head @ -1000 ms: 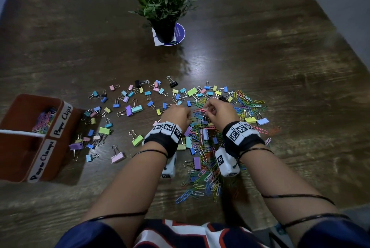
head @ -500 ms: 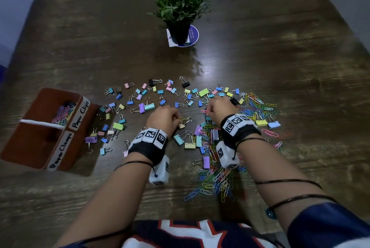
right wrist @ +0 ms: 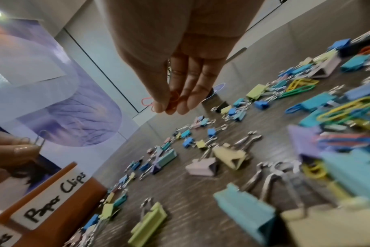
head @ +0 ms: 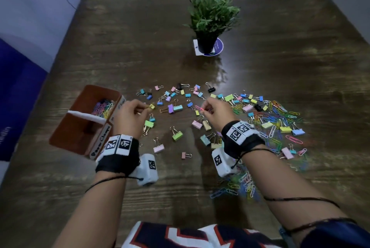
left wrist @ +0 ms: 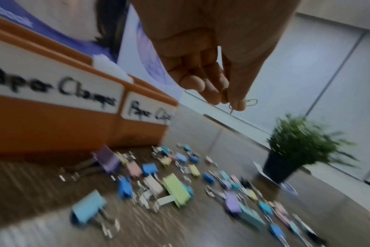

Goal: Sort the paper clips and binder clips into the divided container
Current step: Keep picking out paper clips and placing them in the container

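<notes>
Both hands pinch thin wire paper clips: left hand [head: 128, 115] yellow-green clips [left wrist: 250, 101], right hand [head: 217, 112] pink clips [right wrist: 147, 102].

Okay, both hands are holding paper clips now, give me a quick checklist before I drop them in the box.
1. Left hand pinches yellow-green wire paper clips: ok.
2. Right hand pinches pink wire paper clips: ok.
3. No binder clip mixed into either pinch: ok, only wire clips show.
4. Far compartment of the orange divided container, labelled Paper Clips, already holds colourful paper clips: ok.
5. Left hand over that compartment: not ok, beside its wall.
6. Right hand over it: not ok, above the scattered pastel binder clips.
</notes>
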`<action>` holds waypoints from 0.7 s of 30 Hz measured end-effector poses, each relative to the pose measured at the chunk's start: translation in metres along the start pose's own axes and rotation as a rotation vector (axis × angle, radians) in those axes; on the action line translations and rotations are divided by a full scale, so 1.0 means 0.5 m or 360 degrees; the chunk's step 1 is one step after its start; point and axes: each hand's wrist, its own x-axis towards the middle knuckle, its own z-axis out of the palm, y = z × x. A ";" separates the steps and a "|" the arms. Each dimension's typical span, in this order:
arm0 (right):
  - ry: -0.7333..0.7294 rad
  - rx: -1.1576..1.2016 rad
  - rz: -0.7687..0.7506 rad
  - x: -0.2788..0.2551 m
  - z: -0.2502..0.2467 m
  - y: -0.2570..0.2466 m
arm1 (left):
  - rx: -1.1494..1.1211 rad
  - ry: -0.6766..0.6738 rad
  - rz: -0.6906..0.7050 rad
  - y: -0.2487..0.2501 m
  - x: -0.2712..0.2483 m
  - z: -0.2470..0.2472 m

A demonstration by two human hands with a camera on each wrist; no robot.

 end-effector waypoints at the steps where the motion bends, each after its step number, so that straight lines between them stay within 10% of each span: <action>1: -0.0021 0.0021 -0.0003 0.002 0.018 -0.012 | -0.0010 0.0067 -0.0038 -0.022 0.006 -0.029; 6: -0.0111 0.0045 -0.0029 0.001 0.081 -0.068 | 0.0155 0.0327 -0.0256 -0.099 0.060 -0.136; 12: -0.0145 0.0053 0.0010 0.004 0.116 -0.097 | 0.0322 -0.0114 -0.0422 -0.126 0.152 -0.159; 21: -0.0144 0.0056 0.0047 0.010 0.155 -0.121 | 0.0464 0.0044 -0.0290 -0.220 0.107 -0.213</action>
